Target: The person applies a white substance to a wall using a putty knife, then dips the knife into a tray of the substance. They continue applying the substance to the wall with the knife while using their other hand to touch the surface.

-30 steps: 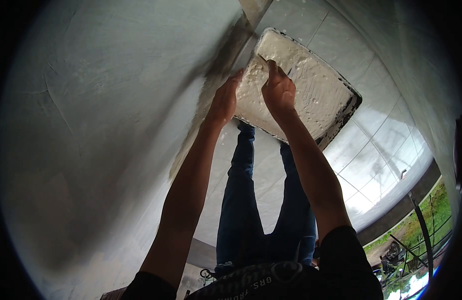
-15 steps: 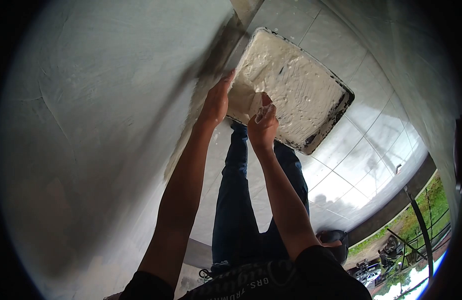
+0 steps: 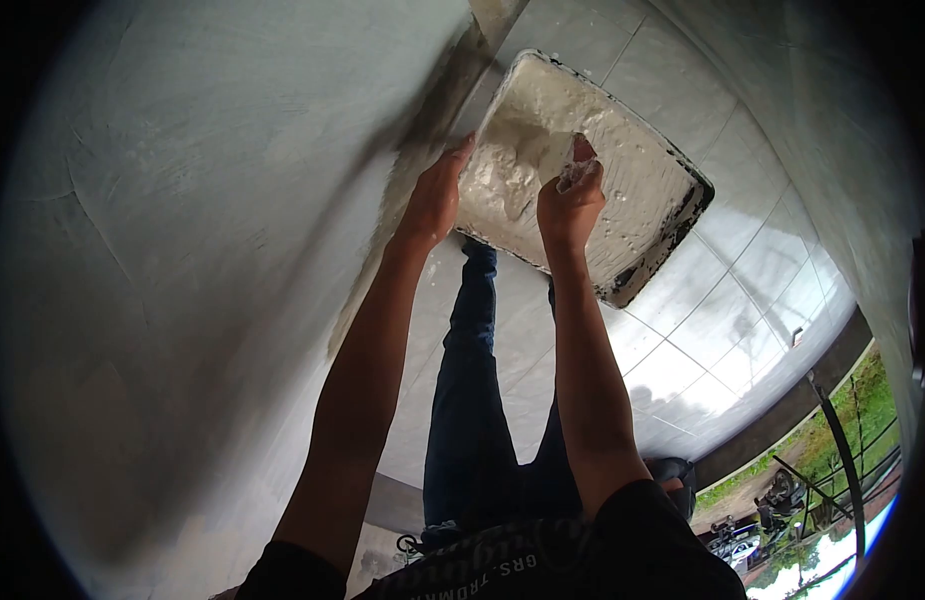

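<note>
A square tray with a chipped dark rim (image 3: 704, 188) holds a thick layer of creamy white wall putty (image 3: 637, 185). My left hand (image 3: 437, 200) is closed on the tray's left edge, with its fingers partly hidden beyond the rim. My right hand (image 3: 570, 210) grips a putty-smeared scraper (image 3: 582, 150) over the middle of the tray. Most of its blade is hidden or blends into the putty. Left of the scraper, the putty lies heaped and lumpy, while ridged streaks mark the right part.
A grey plastered wall (image 3: 202, 220) rises close on my left. Pale floor tiles (image 3: 682, 330) spread below and to the right of the tray. My legs (image 3: 467, 400) stand beneath it. Greenery and a motorbike (image 3: 782, 490) appear outside at lower right.
My right hand has moved right and farther up the tray with the scraper. The putty on the left is now pushed into lumps. My left hand has barely shifted.
</note>
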Available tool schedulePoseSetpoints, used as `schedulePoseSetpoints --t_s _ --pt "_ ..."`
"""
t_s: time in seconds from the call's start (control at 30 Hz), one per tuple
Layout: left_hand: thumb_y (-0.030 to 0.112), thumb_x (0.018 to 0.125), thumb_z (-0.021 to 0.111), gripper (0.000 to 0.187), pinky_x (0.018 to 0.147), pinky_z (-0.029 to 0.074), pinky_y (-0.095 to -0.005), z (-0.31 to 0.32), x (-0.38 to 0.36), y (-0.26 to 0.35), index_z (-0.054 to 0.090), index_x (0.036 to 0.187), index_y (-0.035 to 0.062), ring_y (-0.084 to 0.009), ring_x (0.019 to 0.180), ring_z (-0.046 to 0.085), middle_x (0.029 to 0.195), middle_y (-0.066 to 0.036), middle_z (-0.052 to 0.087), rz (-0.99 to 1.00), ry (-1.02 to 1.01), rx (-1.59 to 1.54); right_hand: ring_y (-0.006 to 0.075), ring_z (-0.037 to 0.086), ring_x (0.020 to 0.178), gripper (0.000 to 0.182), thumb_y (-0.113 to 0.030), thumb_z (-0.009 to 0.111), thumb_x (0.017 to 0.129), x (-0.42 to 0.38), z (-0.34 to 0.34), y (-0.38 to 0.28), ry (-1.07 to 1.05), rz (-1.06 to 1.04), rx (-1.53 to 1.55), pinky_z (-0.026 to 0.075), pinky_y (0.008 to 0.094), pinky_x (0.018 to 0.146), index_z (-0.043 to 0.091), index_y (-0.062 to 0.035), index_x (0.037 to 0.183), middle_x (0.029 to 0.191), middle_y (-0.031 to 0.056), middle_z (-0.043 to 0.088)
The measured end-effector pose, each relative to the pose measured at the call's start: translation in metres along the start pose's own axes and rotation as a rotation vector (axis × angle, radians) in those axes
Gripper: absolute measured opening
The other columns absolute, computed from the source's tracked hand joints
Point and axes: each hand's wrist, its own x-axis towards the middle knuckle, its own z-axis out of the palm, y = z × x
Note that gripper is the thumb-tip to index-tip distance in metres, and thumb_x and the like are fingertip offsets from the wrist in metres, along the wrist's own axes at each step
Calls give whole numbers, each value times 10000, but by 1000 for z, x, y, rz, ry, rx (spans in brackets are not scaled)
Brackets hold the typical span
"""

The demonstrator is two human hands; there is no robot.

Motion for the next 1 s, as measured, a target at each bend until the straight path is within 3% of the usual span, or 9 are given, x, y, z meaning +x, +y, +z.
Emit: schedulePoseSetpoints --t_s 0.17,0.2,0.27,0.43,0.6,0.63,0.73,0.83,1.0 --pt "228 1014 225 513 1181 184 -331 -1 1 -5 382 1444 -6 -226 1414 326 1499 -141 401 80 5 109 467 654 820 409 94 514 740 -20 31 -1 45 -245 126 533 459 707 495 85 1148 894 278 664" --pt "228 1014 225 513 1181 184 -331 -1 1 -6 382 1444 -6 -226 1414 326 1499 -141 401 80 4 110 467 654 820 409 94 514 740 -18 27 -4 46 -244 127 533 459 707 495 85 1148 894 278 664" --pt "411 1013 324 575 1129 272 -335 0 2 -7 455 1402 8 -260 1361 412 1428 -178 481 18 56 -42 465 655 773 381 77 535 751 -11 18 -9 -80 -115 202 530 450 660 494 95 1130 839 286 656" --pt "415 1012 335 576 1130 270 -338 2 1 -8 456 1402 8 -257 1365 407 1429 -181 479 40 74 -29 456 658 745 350 60 532 762 36 5 0 101 -110 54 527 456 635 510 79 1111 797 281 659" --pt "409 1012 339 576 1137 259 -336 5 3 -15 458 1396 -3 -263 1374 395 1437 -188 468 67 86 -8 467 633 927 483 121 471 710 58 31 -19 -51 -275 199 510 485 808 502 54 1188 1017 306 644" --pt "401 1013 334 570 1139 259 -338 6 1 -8 456 1397 -1 -269 1373 396 1438 -190 466 44 98 -20 464 634 936 446 55 497 756 55 37 -26 -124 -296 176 528 442 792 534 0 1197 975 293 658" --pt "387 1013 327 561 1143 257 -341 6 4 -9 449 1403 3 -276 1375 392 1442 -191 460 49 99 -18 446 638 954 443 71 485 753 48 33 -47 -207 -99 141 523 415 810 534 29 1191 985 263 670" --pt "374 1014 321 553 1148 253 -342 3 3 -11 441 1411 8 -274 1382 383 1451 -188 451 46 91 -4 456 653 852 413 57 528 738 50 18 -21 -38 -180 258 528 449 734 544 51 1150 865 298 656" --pt "356 1017 309 543 1154 247 -341 5 1 -14 437 1413 7 -269 1390 370 1462 -183 437 97 91 81 418 672 860 363 33 554 753 7 -16 23 -51 -114 120 530 397 743 568 50 1115 912 260 672"
